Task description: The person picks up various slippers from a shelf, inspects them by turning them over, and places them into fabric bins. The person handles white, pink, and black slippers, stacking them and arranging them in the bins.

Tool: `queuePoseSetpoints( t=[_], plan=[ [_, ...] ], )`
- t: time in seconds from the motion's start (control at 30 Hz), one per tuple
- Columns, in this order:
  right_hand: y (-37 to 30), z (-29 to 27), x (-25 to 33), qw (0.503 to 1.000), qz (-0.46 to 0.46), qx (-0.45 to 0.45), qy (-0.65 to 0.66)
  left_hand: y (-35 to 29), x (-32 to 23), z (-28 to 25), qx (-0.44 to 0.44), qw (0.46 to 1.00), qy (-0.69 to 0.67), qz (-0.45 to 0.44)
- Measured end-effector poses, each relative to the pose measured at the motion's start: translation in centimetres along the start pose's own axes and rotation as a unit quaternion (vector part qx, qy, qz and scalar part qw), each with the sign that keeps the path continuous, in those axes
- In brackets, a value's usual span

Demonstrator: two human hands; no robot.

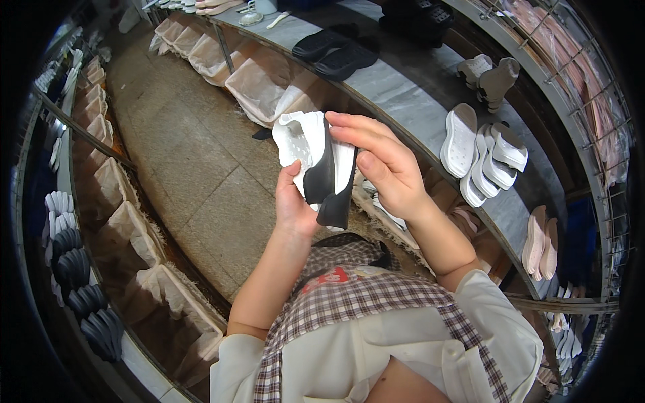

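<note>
Held up in front of my chest is a white-and-black slip-on shoe (320,164), tilted on its side, its white hollow facing left and black bands running down the middle. Whether it is one shoe or two pressed together, I cannot tell. My left hand (295,205) grips it from below, the thumb on the white part and the other fingers hidden behind. Across its right side lie the fingers of my right hand (386,164), the fingertips at the upper black edge and the thumb bent close by.
On the right, a grey bench (416,87) bears black slippers (336,52), white soles and straps (484,158) and pink soles (540,243). Cloth-lined bins (259,77) stand below it. More lined bins (134,228) and stacked dark pieces (84,289) line the left. Tiled floor (191,134) lies between.
</note>
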State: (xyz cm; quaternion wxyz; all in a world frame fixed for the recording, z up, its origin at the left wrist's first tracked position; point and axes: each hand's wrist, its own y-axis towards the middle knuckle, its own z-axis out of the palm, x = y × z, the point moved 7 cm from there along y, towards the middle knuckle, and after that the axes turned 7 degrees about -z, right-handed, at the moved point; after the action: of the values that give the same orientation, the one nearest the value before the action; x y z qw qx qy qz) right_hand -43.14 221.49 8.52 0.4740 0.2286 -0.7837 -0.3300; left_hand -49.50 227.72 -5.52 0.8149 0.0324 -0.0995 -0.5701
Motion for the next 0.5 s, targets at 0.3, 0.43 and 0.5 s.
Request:
queuePoseSetpoints(
  t=[0.3, 0.43, 0.5],
  plan=[
    [-1.2, -0.3, -1.3, 0.950, 0.058, -0.090, 0.293, -1.0, -0.9, -1.4, -0.222, 0.961, 0.152, 0.069],
    [-4.2, -0.1, -6.1, 0.870, 0.366, -0.209, 0.254, -1.3, -2.1, 0.2, -0.157, 0.959, 0.215, 0.095],
    [-4.9, 2.1, -6.5, 0.817, 0.425, -0.166, 0.352, -1.2, -2.6, 0.7, -0.112, 0.948, 0.280, 0.101]
  ],
)
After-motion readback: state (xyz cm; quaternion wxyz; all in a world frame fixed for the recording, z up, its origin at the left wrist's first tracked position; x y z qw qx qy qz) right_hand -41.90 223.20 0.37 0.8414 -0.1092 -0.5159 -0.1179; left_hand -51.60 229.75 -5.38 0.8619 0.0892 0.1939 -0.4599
